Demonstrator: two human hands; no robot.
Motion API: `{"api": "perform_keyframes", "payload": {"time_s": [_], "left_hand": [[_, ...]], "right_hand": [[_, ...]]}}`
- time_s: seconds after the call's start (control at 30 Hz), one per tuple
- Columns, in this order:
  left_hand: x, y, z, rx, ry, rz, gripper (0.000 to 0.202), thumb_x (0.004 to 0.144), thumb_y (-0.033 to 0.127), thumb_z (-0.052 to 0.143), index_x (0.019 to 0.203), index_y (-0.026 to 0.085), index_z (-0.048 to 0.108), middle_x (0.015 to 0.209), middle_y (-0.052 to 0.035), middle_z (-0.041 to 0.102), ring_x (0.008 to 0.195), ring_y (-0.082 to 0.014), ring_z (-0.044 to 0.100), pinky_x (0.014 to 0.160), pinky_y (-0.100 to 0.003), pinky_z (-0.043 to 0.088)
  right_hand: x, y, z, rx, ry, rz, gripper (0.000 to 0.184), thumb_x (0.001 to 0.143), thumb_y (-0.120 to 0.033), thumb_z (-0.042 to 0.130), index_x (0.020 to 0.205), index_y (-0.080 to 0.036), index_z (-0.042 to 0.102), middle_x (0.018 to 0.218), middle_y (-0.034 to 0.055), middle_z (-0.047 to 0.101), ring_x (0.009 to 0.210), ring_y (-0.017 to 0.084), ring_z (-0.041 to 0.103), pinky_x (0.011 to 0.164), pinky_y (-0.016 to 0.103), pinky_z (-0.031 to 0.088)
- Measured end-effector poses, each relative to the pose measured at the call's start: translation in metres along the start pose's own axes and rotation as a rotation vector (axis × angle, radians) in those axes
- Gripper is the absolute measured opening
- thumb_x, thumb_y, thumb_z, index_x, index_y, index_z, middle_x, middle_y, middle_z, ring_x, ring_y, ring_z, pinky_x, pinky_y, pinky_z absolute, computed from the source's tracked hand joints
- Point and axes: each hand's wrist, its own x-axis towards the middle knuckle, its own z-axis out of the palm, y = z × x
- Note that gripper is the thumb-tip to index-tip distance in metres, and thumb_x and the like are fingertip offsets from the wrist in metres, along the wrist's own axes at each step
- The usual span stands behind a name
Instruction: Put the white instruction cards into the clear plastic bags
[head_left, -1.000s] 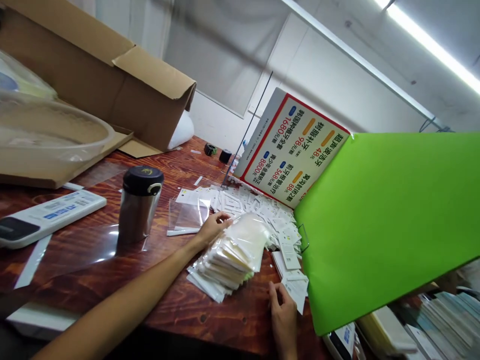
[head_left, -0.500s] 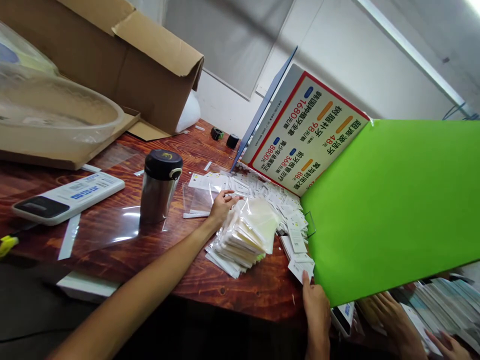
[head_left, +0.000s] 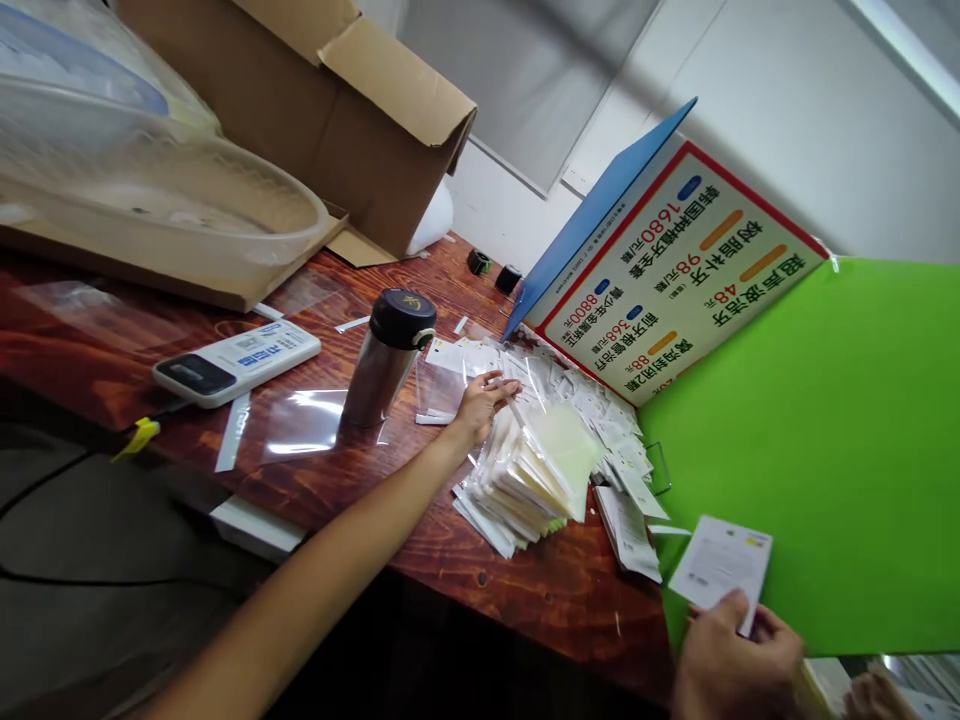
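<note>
White card point(head_left: 721, 560) lengthwise toward upper right

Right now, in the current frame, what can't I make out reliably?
Head view, too small and blurred: the fine print on the white card.
Head view, hidden behind that card: some fingertips of the right hand.
Head view, lost in transparent film and blur: whether the left hand pinches the film or only touches it.
Head view, cut off by the bottom edge and blurred: a co-worker's hand.
Head view, blocked by the green panel: whatever stands directly behind it.
</note>
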Motion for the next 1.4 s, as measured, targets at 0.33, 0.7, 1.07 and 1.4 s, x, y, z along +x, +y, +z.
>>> {"api": "perform_keyframes", "payload": {"time_s": [0.33, 0.7, 1.07, 1.4], "left_hand": [[0.003, 0.005, -0.003, -0.036, 0.039, -0.063, 0.047, 0.062, 0.003, 0.079, 0.1, 0.015, 0.056, 0.082, -0.0046, 0.072, 0.077, -0.0144, 0.071, 0.079, -0.024, 0.051], [0.004, 0.01, -0.002, -0.058, -0.01, -0.166, 0.027, 0.073, 0.006, 0.069, 0.097, 0.014, 0.061, 0.082, -0.007, 0.07, 0.075, -0.0153, 0.07, 0.075, -0.024, 0.055], [-0.002, 0.015, 0.002, 0.114, -0.06, -0.134, 0.02, 0.076, 0.013, 0.073, 0.092, 0.015, 0.061, 0.098, -0.0097, 0.071, 0.089, -0.0176, 0.07, 0.085, -0.027, 0.055], [-0.004, 0.022, 0.002, 0.282, -0.16, -0.212, 0.024, 0.069, 0.016, 0.079, 0.085, 0.017, 0.061, 0.096, -0.0063, 0.069, 0.089, -0.0164, 0.068, 0.074, -0.023, 0.053]], "right_hand": [[0.02, -0.104, 0.138, 0.672, -0.332, 0.061, 0.045, 0.065, -0.039, 0.082, 0.098, -0.018, 0.059, 0.087, 0.0032, 0.069, 0.059, 0.012, 0.062, 0.047, 0.023, 0.052], [0.039, -0.063, 0.213, 0.863, -0.573, 0.146, 0.041, 0.062, -0.042, 0.082, 0.085, -0.021, 0.055, 0.064, -0.0064, 0.058, 0.045, 0.008, 0.049, 0.041, 0.019, 0.04], [0.028, -0.061, 0.191, 0.671, -0.469, -0.181, 0.019, 0.068, -0.027, 0.079, 0.07, -0.017, 0.064, 0.114, 0.0083, 0.06, 0.097, 0.021, 0.06, 0.077, 0.032, 0.05], [0.018, -0.074, 0.185, 0.516, -0.468, -0.359, 0.014, 0.077, -0.023, 0.07, 0.066, -0.019, 0.063, 0.132, 0.0086, 0.053, 0.125, 0.026, 0.048, 0.1, 0.04, 0.039]]}}
